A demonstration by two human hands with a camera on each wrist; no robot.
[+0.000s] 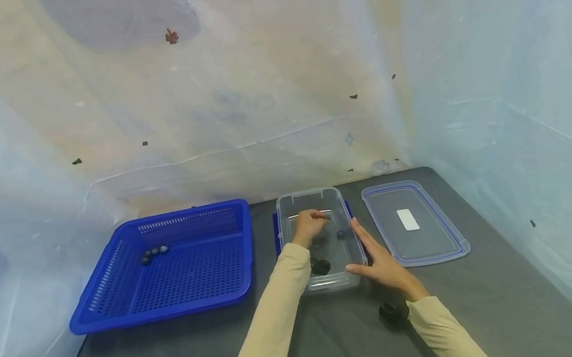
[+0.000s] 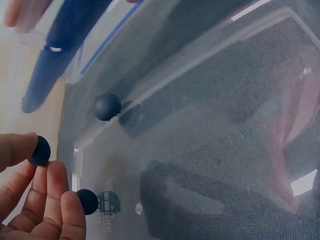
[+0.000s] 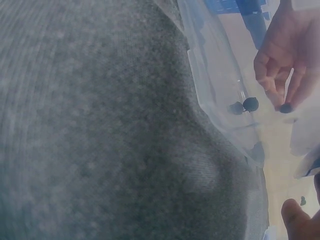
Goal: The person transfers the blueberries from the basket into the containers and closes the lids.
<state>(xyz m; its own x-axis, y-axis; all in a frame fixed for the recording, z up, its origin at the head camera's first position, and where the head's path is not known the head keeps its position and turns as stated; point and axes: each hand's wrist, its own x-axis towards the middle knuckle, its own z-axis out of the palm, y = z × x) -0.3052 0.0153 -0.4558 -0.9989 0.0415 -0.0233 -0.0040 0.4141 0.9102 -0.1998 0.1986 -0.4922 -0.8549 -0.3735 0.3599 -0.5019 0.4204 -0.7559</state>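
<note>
My left hand point(image 1: 310, 226) is inside a clear plastic box point(image 1: 313, 192), pinching a small dark ball point(image 2: 39, 151) between thumb and fingertips. A second ball point(image 2: 107, 106) lies in the box near its right wall. Another dark ball point(image 2: 87, 201) appears right beside one of the left fingertips in the left wrist view. My right hand point(image 1: 383, 266) rests at the box's right rim, thumb spread away from the straight fingers. In the right wrist view only part of it shows, including the thumb point(image 3: 296, 217); the left hand point(image 3: 287, 65) points down over the box there.
A blue perforated basket point(image 1: 163, 319) stands to the left, with several dark balls point(image 1: 155, 251) at its back left. The box's clear lid point(image 1: 409, 241), with a blue seal and white label point(image 1: 408, 219), lies to the right on the grey tabletop point(image 1: 500, 296). A patterned sheet point(image 1: 258, 90) hangs behind.
</note>
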